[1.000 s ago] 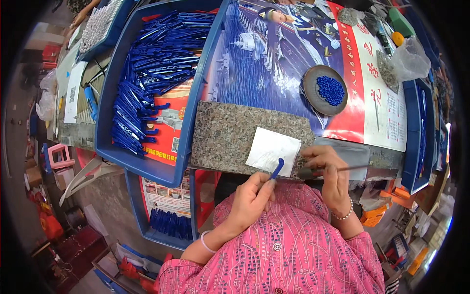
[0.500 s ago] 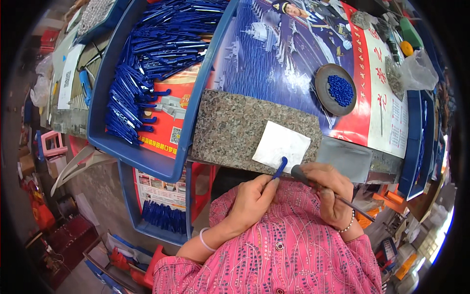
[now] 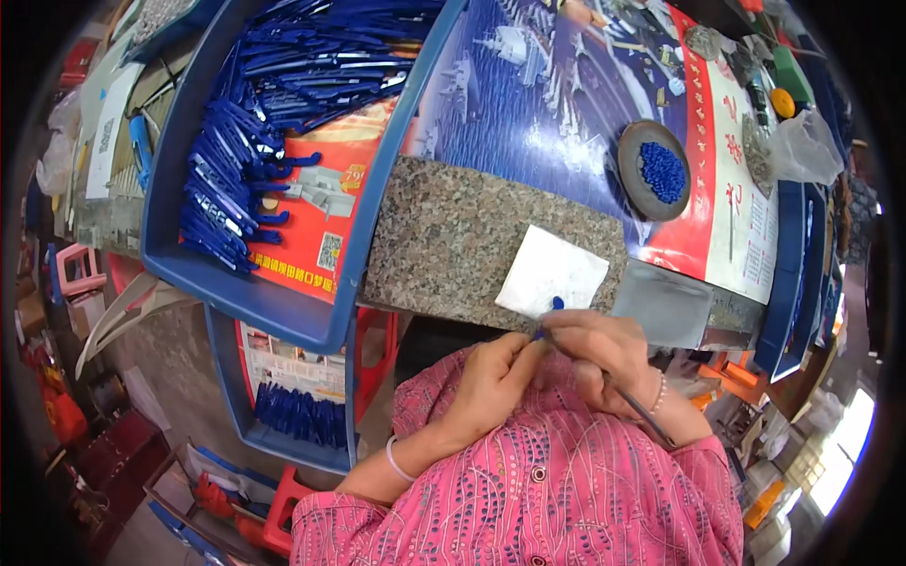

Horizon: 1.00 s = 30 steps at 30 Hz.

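Observation:
My left hand (image 3: 495,382) is closed around a slim blue plastic piece with a hooked end (image 3: 558,303), just off the bench's front edge. Close against it is my right hand (image 3: 599,349), wrapped around a tool with a long thin metal shaft (image 3: 645,413) pointing down to the right. The tool's dark handle is mostly hidden by the fingers now. Part of the blue piece is covered by both hands. Its hook shows over the lower edge of a folded white cloth or paper pad (image 3: 552,269), which lies on a speckled stone slab (image 3: 453,226).
A blue tray (image 3: 345,274) at left holds heaped blue hooked pieces (image 3: 321,66). Below it, a smaller blue tray (image 3: 352,415) holds more. A round dark dish (image 3: 634,184) of small blue beads (image 3: 662,172) sits on the poster. A grey plate (image 3: 661,302) lies right of the slab.
My right hand has moved left with the tool, up against the blue piece and my left hand. The tool's shaft points more steeply down. The whole view has shifted slightly.

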Tool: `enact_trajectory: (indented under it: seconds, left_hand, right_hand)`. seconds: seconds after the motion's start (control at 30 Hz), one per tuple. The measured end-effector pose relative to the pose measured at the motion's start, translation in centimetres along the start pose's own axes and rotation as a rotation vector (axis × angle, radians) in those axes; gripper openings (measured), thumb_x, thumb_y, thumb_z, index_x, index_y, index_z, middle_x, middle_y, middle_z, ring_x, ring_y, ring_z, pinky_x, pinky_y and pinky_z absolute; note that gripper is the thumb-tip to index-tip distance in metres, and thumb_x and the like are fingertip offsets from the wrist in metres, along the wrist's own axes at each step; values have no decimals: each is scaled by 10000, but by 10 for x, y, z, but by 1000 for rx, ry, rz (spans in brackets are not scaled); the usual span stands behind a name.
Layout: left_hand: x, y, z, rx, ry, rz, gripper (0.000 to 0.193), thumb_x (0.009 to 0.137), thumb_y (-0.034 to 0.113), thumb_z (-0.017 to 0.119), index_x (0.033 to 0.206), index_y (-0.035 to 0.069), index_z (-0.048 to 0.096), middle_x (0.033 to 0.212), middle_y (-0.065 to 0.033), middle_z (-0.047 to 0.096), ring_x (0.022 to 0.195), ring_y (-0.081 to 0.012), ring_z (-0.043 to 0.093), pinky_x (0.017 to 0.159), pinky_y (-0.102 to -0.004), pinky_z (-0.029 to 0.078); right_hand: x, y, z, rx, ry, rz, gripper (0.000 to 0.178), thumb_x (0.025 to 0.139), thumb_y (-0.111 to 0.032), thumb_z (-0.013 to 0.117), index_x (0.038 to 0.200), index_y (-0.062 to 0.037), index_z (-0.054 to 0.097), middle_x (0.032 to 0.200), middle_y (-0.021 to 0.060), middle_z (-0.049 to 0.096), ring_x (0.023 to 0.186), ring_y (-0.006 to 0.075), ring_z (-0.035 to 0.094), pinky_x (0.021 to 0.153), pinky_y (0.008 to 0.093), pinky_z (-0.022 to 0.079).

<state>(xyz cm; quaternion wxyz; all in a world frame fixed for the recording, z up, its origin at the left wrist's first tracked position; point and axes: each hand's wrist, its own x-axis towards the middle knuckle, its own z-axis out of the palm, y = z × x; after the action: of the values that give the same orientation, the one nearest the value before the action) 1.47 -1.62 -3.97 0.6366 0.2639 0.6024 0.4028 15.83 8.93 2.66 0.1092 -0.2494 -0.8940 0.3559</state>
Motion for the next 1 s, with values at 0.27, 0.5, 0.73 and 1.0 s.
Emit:
enact_trajectory:
  seconds: [0.27, 0.5, 0.73, 1.0]
  left_hand:
    - [5, 0, -3, -24, -46, -59, 286, 926, 184, 510, 736, -18, 582, 559, -80, 581, 487, -131, 537, 477, -298, 396]
    - [5, -3, -3, -71, -77, -84, 250, 962, 202, 488, 912, 3, 629, 603, 17, 568, 459, -19, 427, 427, -192, 325]
    - [6, -2, -7, -61, -93, -78, 243, 961, 198, 492, 984, 0, 629, 625, 12, 579, 473, -22, 444, 431, -192, 330]
    - [-6, 33, -16, 338, 40, 432, 258, 920, 73, 493, 1135, -28, 592, 714, -94, 611, 595, -119, 595, 574, -248, 473]
  right_hand:
    - [5, 14, 8, 229, 187, 172, 334, 963, -242, 374, 901, 16, 577, 951, 174, 664, 572, 178, 593, 546, 276, 482]
    - [-6, -7, -19, 259, 361, 66, 501, 991, -409, 317, 952, 23, 567, 940, 241, 650, 576, 146, 591, 493, 247, 467]
    - [-5, -3, -20, 290, 356, -158, 528, 982, -444, 326, 956, 39, 538, 1007, 271, 626, 573, 135, 571, 486, 232, 456]
    - [-4, 4, -7, 562, 362, 382, 235, 942, -96, 396, 1099, 34, 514, 853, 98, 582, 575, 67, 477, 512, 195, 377]
